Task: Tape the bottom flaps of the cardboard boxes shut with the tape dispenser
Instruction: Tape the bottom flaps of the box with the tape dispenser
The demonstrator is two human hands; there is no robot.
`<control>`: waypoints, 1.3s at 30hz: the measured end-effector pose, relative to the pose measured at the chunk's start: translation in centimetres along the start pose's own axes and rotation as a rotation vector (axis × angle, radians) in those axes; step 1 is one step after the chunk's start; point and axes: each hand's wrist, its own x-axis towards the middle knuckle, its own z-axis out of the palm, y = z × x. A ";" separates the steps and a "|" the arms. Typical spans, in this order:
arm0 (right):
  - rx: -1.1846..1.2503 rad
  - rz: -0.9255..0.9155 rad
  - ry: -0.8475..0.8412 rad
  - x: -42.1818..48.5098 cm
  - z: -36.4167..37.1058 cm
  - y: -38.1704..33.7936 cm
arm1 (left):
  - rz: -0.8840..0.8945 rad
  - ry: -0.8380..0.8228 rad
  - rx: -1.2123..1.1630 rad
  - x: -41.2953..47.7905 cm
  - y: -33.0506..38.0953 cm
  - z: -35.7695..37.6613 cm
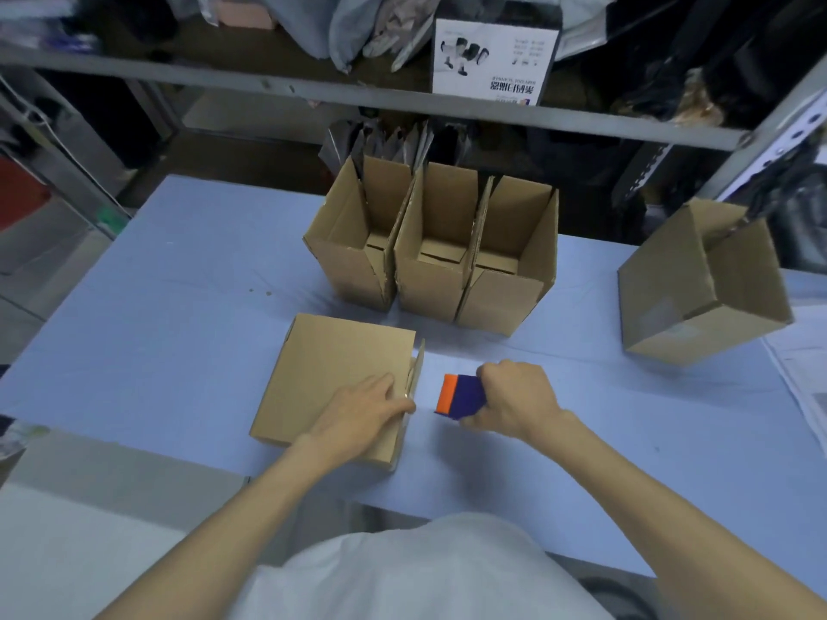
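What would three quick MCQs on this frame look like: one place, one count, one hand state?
1. Where is the tape dispenser relative to the near box under the left hand?
A. On top of it
B. Inside it
C. Beside it, on the person's right

2. How many open boxes stand in the row behind?
A. Two
B. Three
C. Five

3. What is the right hand doing?
A. Gripping the dispenser
B. Resting open, holding nothing
C. Holding a flap up

Answers:
1 C: the dispenser is just off the box's right edge.
2 B: three boxes stand side by side with their tops open.
3 A: the fingers curl round the blue body.
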 end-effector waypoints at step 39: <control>0.665 -0.267 0.359 -5.6 -3.1 0.1 | -0.440 0.251 -1.141 0.2 3.6 -6.4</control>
